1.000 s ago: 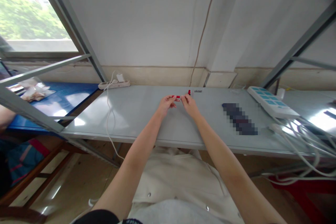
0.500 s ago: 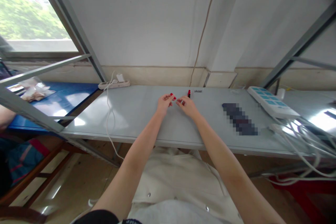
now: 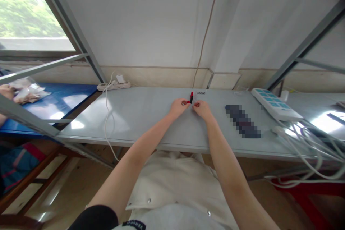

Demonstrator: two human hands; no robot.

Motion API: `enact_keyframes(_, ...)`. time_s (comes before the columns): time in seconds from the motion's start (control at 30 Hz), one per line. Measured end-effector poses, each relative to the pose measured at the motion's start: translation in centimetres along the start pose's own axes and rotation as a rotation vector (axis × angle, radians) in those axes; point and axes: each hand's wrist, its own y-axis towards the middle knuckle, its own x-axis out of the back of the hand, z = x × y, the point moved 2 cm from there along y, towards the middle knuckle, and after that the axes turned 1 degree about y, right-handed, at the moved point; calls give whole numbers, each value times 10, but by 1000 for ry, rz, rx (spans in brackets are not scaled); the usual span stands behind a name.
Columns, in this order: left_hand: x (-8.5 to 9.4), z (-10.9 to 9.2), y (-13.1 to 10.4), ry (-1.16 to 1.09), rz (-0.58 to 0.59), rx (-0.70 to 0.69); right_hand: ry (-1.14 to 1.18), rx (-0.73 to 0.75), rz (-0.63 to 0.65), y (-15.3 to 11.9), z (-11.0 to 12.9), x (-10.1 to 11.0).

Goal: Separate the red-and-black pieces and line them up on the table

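Observation:
On the grey table, my left hand is closed around a small red piece, of which only a bit shows at the fingertips. Close by on the right, my right hand has its fingers curled together; what they hold, if anything, is too small to name. A small red and black object stands just beyond the fingertips. Behind my right hand lies a short row of small dark pieces.
A pixelated dark item lies to the right, before a white box with blue squares and tangled cables. At the left are a power strip, its white cable and another person's hand by a plastic bag.
Both hands have moved right, towards the red and black object, and the left fingers now sit beside it. The other person's hand has come into view at the far left.

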Motion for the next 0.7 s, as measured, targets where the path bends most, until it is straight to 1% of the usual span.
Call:
enact_keyframes(0.1, -13, 5, 9, 141, 2, -35, 4, -51, -51, 1, -4, -1)
enact_keyframes(0.2, -22, 10, 14, 233, -11, -32, 22, -67, -87, 2, -7, -2)
enact_keyframes(0.27, -25, 12, 15, 234, -30, -17, 26, -72, -93, 2, -8, -3)
enact_keyframes(0.37, -26, 14, 13, 174, -68, 19, 18, -78, -77, 2, -9, -5)
enact_keyframes(0.53, -24, 14, 10, 157, -65, 67, -20, -91, -67, 2, -11, -7)
enact_keyframes(0.63, -20, 8, 7, 178, -92, 4, -46, -92, -56, 2, -11, -7)
enact_keyframes(0.7, -17, 2, 2, 219, -93, -105, -52, -93, -45, 2, -11, -7)
